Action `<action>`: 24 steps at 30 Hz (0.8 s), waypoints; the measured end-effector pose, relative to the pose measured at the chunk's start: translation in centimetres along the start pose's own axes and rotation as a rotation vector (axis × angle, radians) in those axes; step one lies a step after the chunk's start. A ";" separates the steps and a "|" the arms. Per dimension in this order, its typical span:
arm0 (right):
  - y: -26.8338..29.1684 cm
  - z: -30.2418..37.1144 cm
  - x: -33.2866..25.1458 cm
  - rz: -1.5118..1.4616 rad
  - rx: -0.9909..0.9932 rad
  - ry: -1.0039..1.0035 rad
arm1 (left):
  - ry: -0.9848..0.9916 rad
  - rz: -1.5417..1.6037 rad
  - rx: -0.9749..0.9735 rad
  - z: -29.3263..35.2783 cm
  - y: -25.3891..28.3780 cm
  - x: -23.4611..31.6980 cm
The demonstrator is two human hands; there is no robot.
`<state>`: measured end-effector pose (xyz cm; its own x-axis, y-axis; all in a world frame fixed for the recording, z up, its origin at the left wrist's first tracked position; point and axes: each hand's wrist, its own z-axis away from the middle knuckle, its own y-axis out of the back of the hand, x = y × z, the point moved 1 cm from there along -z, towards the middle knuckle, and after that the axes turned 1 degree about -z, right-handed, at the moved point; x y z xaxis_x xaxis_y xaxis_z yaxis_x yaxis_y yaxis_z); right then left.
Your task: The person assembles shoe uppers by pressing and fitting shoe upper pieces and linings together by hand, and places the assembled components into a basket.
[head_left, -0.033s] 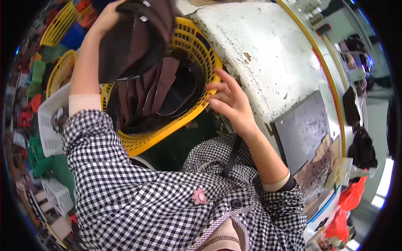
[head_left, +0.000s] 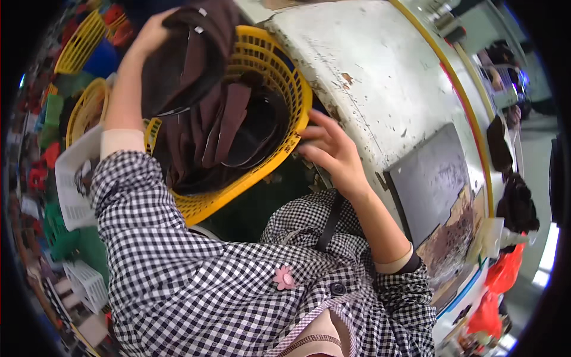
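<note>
My left hand (head_left: pixel 153 34) is closed on a dark brown fabric bundle (head_left: pixel 187 65), gripping it by its upper left edge. Two small white patches show on the fabric, which is raised over the left part of a yellow plastic basket (head_left: pixel 304 98). More dark brown fabric pieces (head_left: pixel 229 128), some like long strips, lie folded and curled inside the basket. At the basket's right rim is my right hand (head_left: pixel 336 152), its fingers bent but apart, the tips at or touching the rim. It holds nothing that I can see.
A worn white tabletop (head_left: pixel 357 65) stands right of the basket, bearing a grey board (head_left: pixel 431 172). White crates (head_left: pixel 77 184) and another yellow basket (head_left: pixel 89 104) stand on the left. Red plastic bags (head_left: pixel 505 265) hang at the lower right.
My left hand and the fabric bundle have shifted slightly left. My right hand's fingers have drawn down a little and bent more at the rim.
</note>
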<state>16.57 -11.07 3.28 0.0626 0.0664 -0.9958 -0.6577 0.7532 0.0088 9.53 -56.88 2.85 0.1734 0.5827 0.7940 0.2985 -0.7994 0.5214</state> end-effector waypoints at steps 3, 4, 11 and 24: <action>4.9 5.7 1.5 0.117 0.153 -0.085 | 0.307 -0.946 0.088 3.7 -8.9 -6.3; 4.5 9.5 2.0 0.077 0.235 -0.137 | 0.343 -1.048 -0.005 6.7 -10.1 -8.0; 13.2 31.3 12.0 -0.024 0.613 -0.271 | 0.143 -1.097 -0.390 11.3 -24.6 -4.1; 17.3 28.2 17.2 -0.016 0.710 -0.054 | -0.741 -0.551 -0.442 -3.6 -43.4 25.5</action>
<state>27.44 21.61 -11.12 0.1178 0.0702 -0.9906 -0.0097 0.9975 0.0695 -2.35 -7.86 1.64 0.6982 0.7096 0.0949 0.1649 -0.2883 0.9432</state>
